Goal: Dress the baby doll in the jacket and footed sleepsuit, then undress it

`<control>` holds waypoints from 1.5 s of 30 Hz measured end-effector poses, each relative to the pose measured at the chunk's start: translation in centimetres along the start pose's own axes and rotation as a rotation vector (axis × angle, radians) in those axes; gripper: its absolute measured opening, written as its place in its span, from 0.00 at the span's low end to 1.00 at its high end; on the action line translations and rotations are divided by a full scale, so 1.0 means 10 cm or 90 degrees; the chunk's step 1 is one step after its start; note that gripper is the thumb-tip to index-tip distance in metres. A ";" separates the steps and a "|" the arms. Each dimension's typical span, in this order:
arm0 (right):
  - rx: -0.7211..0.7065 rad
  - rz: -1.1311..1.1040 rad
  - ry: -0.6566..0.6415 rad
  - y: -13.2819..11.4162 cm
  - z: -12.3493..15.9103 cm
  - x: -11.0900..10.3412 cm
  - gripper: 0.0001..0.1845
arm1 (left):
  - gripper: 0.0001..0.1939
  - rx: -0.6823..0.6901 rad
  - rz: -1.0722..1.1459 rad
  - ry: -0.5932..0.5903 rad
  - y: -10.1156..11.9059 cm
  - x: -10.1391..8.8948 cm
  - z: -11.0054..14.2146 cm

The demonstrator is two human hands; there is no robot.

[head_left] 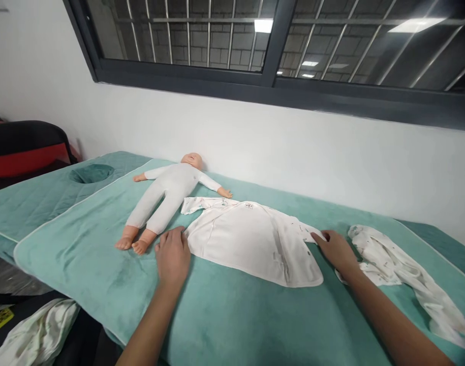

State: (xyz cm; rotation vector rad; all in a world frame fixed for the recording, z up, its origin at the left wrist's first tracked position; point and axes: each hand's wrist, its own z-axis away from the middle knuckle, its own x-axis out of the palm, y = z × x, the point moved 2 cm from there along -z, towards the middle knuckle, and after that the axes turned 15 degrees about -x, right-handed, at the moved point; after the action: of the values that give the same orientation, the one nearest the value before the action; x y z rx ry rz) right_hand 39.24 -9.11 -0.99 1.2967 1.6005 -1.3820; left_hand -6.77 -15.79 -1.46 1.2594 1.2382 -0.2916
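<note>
Closest of all, a crumpled cloth (45,328) hung low on the left, past the edge of the green sheet (232,315). A bit farther in, the left hand (173,256) was palm down at the near left edge of the white shirt (243,236), just beside the doll's foot. Its thumb was hidden, so I could not tell if its fingers were apart or had a grip on the cloth. The right hand (337,251) had the end of one sleeve pinched between thumb and finger. The shirt lay spread on the green sheet, between the two hands, with its hem toward the person and small folds on its right side. A soft touch looked best here: hold one side still, ease the sleeve out straight, and smooth the folds from the middle to the edge. A hard tug could have dragged the whole shirt crooked or made new folds. To the right, some bunched white clothes (388,259) lay near the right arm, so that elbow had to move with care. Farther back, the doll (175,180) lay on its back, one hand just beside the shirt. Behind it stood the white wall (255,137), with a dark window frame (272,81) above.
</note>
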 end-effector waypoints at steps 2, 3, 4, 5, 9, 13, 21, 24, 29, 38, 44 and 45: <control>-0.020 -0.027 -0.036 0.08 -0.09 0.01 0.26 | 0.16 0.014 0.011 -0.013 -0.02 0.02 0.00; -0.031 -0.036 -0.014 0.11 -0.12 0.00 0.25 | 0.15 0.014 0.019 -0.016 -0.03 0.04 0.00; -0.037 -0.044 0.024 0.13 -0.15 -0.01 0.25 | 0.14 0.010 0.033 -0.017 -0.04 0.06 -0.01; -0.038 -0.049 0.066 0.16 -0.17 -0.02 0.25 | 0.14 0.005 0.053 -0.015 -0.06 0.07 -0.01; -0.048 -0.002 0.167 0.18 -0.18 0.01 0.25 | 0.12 -0.001 0.194 0.040 -0.11 0.09 -0.05; -0.202 0.118 0.229 -0.01 -0.08 0.09 0.24 | 0.13 0.009 0.234 0.131 -0.14 0.07 -0.05; -0.367 0.091 -0.010 -0.22 0.00 0.35 0.25 | 0.12 0.272 0.124 0.118 -0.05 0.10 0.07; -0.333 0.140 0.018 -0.15 0.01 0.37 0.26 | 0.12 0.343 0.085 0.116 -0.01 0.11 0.11; -0.312 0.181 0.023 -0.13 0.06 0.35 0.26 | 0.13 0.409 0.097 0.114 0.04 0.10 0.16; -0.283 -0.121 0.078 -0.46 0.11 0.17 0.23 | 0.17 0.437 -0.019 -0.040 0.31 0.24 0.10; -0.314 -0.181 0.006 -0.96 0.20 0.34 0.23 | 0.21 0.431 -0.103 -0.077 0.75 0.55 -0.10; -0.330 -0.166 0.006 -1.00 0.22 0.38 0.24 | 0.22 0.420 -0.105 -0.059 0.77 0.59 -0.13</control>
State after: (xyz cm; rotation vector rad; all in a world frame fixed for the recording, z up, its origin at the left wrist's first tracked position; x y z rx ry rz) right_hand 28.36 -9.81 -1.82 0.8086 2.0160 -0.9979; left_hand 0.61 -9.35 -1.82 1.6742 1.2073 -0.9253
